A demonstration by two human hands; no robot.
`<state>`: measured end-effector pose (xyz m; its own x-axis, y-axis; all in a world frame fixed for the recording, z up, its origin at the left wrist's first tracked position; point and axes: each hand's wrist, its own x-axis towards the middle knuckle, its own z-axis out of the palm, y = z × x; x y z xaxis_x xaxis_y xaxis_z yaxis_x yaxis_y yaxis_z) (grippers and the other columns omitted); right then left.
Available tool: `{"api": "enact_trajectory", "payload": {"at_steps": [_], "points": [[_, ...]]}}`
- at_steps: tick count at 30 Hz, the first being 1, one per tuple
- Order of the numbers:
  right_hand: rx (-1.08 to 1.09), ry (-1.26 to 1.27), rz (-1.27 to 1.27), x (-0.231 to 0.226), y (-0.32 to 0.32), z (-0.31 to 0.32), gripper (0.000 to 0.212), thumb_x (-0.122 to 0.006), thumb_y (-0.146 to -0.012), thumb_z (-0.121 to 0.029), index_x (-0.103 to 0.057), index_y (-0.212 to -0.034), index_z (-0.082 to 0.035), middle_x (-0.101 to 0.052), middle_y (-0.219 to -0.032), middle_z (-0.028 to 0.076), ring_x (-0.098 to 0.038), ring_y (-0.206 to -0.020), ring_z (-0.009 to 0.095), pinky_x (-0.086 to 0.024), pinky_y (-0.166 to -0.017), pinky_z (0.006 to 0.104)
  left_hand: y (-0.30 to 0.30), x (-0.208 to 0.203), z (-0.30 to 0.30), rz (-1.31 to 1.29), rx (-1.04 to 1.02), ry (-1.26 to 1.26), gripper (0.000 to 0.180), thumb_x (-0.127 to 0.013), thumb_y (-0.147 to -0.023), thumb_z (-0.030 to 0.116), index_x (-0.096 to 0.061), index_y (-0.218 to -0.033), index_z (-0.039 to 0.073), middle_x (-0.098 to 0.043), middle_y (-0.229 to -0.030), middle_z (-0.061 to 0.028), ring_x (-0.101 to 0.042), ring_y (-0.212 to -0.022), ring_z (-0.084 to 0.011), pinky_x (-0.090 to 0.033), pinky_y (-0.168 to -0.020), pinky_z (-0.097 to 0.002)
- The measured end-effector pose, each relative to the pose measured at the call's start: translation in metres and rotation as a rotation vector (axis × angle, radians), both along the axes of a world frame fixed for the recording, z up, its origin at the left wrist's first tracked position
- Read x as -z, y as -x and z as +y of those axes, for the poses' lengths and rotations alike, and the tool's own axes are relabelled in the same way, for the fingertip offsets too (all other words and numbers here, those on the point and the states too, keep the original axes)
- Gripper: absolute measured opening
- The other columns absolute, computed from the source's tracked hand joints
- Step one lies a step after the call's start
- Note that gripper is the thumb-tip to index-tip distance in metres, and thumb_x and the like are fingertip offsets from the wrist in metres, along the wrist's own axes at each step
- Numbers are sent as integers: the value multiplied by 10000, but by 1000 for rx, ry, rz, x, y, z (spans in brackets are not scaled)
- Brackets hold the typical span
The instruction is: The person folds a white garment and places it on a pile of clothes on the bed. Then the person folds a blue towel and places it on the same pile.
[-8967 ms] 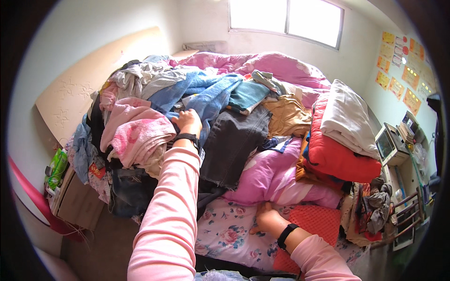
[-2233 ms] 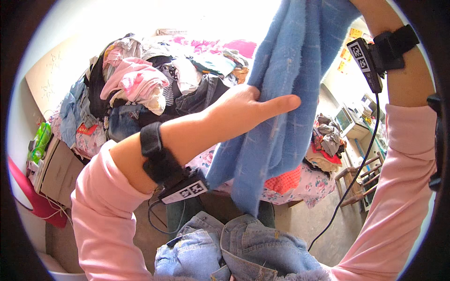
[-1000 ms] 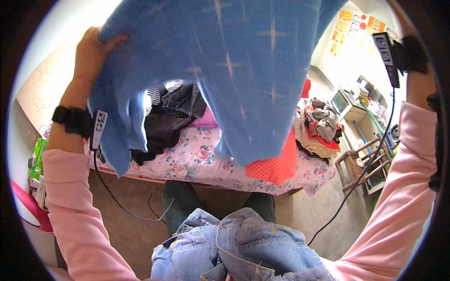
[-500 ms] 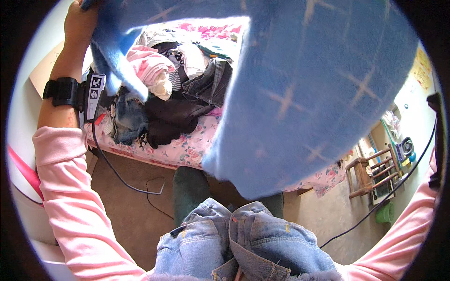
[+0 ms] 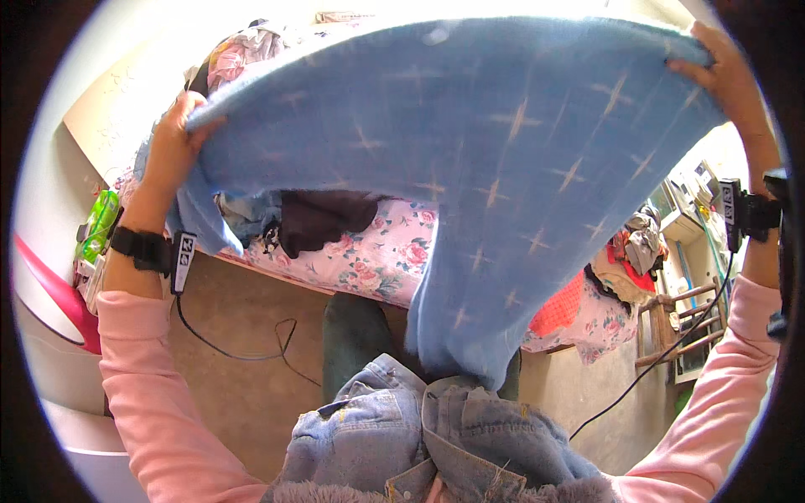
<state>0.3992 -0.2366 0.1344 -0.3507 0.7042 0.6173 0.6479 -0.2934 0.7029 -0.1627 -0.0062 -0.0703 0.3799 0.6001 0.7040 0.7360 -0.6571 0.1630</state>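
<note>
A large piece of soft blue cloth (image 5: 503, 168) with pale crosses is stretched between my hands. Its exact kind does not show. My left hand (image 5: 174, 138) grips the upper left edge, with a narrow flap dangling below it. At the upper right, my right hand (image 5: 725, 80) pinches the other corner between thumb and fingers. The middle of the cloth droops in a long fold toward my denim jacket (image 5: 360, 436). Behind it, a bed with a pink floral cover (image 5: 369, 260) carries a dark garment (image 5: 323, 222), partly hidden.
More clothes (image 5: 247, 54) are heaped at the bed's far left, and another pile (image 5: 637, 256) lies on its right end. A wooden stool (image 5: 679, 327) stands at the right. Black cables (image 5: 239, 356) run from my wrist devices, one over the floor.
The cloth has come down and spread out wide. My right hand has come into view holding its right corner, and my left hand has lowered. More of the right-hand clothes pile shows.
</note>
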Motion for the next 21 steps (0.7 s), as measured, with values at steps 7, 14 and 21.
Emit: {"api": "enact_trajectory", "payload": {"at_steps": [7,14,21], "points": [[-325,201,116,63,17,35,515,-784,-603,-400,-549,-866,-24,-547,-769,136,-560,-757,293,-449,-668,377,-5,66,-17,23,178,324,409,-805,-631,146,-555,-932,28,-577,-827,-118,-570,-772,-288,-460,-723,-355],[-310,132,-22,52,10,114,479,-749,-646,-420,-581,-869,-31,-574,-783,121,-565,-811,297,-456,-706,396,31,58,22,-154,61,405,213,-726,-718,152,-583,-821,31,-595,-779,-74,-550,-699,-193,-452,-676,-331],[-15,-30,292,231,51,259,256,-644,-748,-230,-643,-943,-64,-626,-920,135,-598,-885,305,-490,-797,401,2,143,102,35,-317,371,198,-642,-771,182,-638,-907,39,-636,-861,-202,-609,-872,-374,-469,-743,-427]]}}
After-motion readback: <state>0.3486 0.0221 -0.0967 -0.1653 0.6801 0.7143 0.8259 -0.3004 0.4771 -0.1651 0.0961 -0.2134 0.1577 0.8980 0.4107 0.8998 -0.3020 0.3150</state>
